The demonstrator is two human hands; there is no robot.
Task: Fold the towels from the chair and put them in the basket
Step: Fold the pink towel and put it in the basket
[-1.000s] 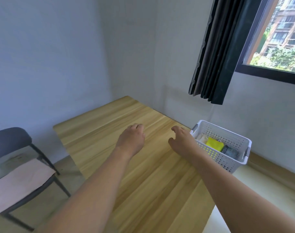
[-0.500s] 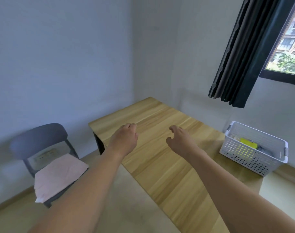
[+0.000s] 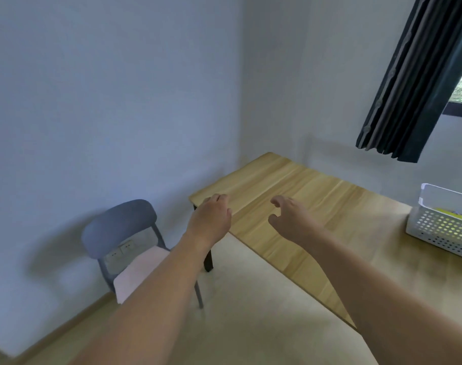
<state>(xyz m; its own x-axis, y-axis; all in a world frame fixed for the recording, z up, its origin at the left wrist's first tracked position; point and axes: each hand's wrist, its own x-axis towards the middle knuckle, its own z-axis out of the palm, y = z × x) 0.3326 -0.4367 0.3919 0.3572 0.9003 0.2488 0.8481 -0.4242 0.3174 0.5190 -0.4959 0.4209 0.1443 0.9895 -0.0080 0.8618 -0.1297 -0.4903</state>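
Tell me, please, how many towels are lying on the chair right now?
1 pale pink towel shows on the grey chair, on its seat, partly behind the left forearm. More may lie folded beneath it.

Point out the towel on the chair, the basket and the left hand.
towel (image 3: 137, 272), head view, on its pink top surface over the chair seat.
basket (image 3: 435, 227), head view, on its perforated white front wall.
left hand (image 3: 211, 219), head view, on the back of the hand.
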